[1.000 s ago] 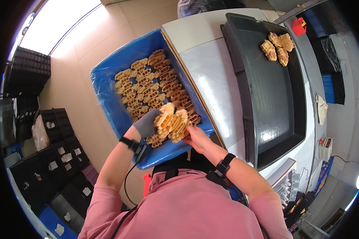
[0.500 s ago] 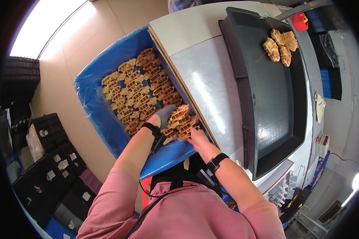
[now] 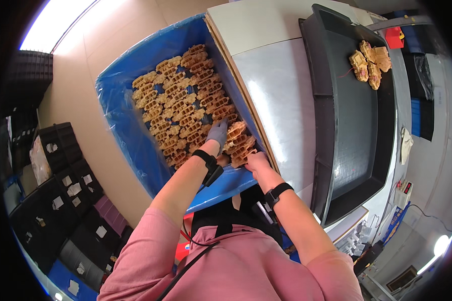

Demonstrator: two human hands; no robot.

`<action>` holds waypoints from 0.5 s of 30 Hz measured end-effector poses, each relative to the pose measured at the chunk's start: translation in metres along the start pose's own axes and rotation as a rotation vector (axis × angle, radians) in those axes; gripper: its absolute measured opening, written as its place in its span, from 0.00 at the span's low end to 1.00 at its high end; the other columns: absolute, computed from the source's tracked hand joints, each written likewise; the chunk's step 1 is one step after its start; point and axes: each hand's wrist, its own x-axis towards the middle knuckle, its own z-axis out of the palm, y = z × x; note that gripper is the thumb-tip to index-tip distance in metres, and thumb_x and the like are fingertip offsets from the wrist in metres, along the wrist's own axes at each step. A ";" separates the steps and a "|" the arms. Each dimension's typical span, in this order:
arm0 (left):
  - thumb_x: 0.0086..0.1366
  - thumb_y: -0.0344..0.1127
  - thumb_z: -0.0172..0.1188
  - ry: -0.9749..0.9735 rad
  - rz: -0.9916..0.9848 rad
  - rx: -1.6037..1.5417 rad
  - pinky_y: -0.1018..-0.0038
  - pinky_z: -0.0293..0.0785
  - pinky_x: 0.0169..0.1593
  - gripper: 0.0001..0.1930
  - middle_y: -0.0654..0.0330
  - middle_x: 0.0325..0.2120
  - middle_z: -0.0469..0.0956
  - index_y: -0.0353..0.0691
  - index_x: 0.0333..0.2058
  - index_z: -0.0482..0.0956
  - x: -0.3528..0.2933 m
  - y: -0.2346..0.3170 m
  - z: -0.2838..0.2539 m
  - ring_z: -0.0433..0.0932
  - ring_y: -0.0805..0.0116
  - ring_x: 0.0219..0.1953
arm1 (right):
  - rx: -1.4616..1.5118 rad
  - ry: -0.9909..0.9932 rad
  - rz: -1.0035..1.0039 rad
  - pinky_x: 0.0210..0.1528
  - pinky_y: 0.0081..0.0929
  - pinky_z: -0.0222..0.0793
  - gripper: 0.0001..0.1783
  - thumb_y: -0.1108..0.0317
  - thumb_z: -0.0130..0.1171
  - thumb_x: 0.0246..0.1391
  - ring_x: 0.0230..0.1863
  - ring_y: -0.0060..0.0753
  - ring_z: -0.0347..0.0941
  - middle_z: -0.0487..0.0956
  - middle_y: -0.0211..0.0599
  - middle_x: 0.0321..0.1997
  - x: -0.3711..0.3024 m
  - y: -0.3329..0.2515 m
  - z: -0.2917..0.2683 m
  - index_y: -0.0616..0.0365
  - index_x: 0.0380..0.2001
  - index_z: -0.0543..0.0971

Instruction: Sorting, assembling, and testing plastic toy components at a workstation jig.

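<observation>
The left hand point(image 3: 217, 133), in a grey glove, and the bare right hand point(image 3: 256, 161) press a stack of waffles point(image 3: 237, 144) between them, fingers wrapped around it. The waffles are golden brown with little square holes. The stack sits in the near corner of the blue-lined box point(image 3: 130, 145), on more waffles

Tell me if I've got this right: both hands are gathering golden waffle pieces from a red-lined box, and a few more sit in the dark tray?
Not quite: the head view shows the box's plastic liner is blue, not red. Both hands, left and right, do gather golden waffle pieces, and a few sit in the dark tray.
</observation>
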 end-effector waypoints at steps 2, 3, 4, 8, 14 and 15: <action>0.67 0.58 0.40 0.032 -0.043 -0.057 0.66 0.57 0.61 0.32 0.50 0.60 0.65 0.39 0.60 0.64 0.034 -0.032 -0.016 0.64 0.53 0.60 | -0.424 0.226 -0.366 0.57 0.36 0.66 0.26 0.74 0.50 0.52 0.54 0.50 0.69 0.69 0.51 0.55 -0.031 -0.001 0.015 0.66 0.55 0.61; 0.66 0.57 0.43 0.050 0.196 0.329 0.67 0.56 0.62 0.32 0.53 0.62 0.61 0.41 0.62 0.60 0.062 -0.067 -0.036 0.61 0.54 0.62 | -0.469 0.155 -0.593 0.62 0.39 0.58 0.30 0.73 0.52 0.49 0.59 0.59 0.62 0.65 0.59 0.57 -0.049 0.003 0.025 0.68 0.56 0.58; 0.66 0.55 0.46 0.085 0.389 0.740 0.68 0.55 0.64 0.34 0.56 0.64 0.58 0.44 0.64 0.55 0.078 -0.121 -0.096 0.57 0.56 0.64 | -0.531 -0.010 -0.626 0.61 0.39 0.59 0.30 0.74 0.52 0.48 0.59 0.61 0.61 0.63 0.57 0.60 -0.088 -0.012 0.041 0.65 0.56 0.59; 0.63 0.52 0.55 -0.175 -0.058 -0.244 0.70 0.53 0.64 0.33 0.54 0.61 0.62 0.43 0.62 0.61 -0.041 0.017 -0.014 0.58 0.62 0.64 | -0.907 0.082 -0.887 0.59 0.46 0.59 0.23 0.72 0.50 0.52 0.63 0.53 0.58 0.61 0.47 0.63 -0.085 -0.003 0.005 0.61 0.53 0.66; 0.61 0.55 0.57 -0.148 0.195 -0.144 0.70 0.58 0.60 0.32 0.56 0.53 0.71 0.43 0.59 0.66 -0.021 -0.010 -0.010 0.66 0.66 0.56 | -1.350 0.012 -0.913 0.60 0.49 0.58 0.14 0.68 0.47 0.55 0.67 0.49 0.52 0.61 0.43 0.64 -0.075 -0.006 0.017 0.60 0.42 0.77; 0.59 0.57 0.58 -0.118 0.151 -0.073 0.68 0.61 0.60 0.34 0.53 0.55 0.68 0.44 0.59 0.66 -0.029 -0.005 -0.009 0.66 0.61 0.58 | -1.360 -0.020 -0.904 0.60 0.49 0.57 0.15 0.68 0.47 0.55 0.68 0.49 0.51 0.60 0.43 0.65 -0.076 -0.007 0.014 0.60 0.44 0.77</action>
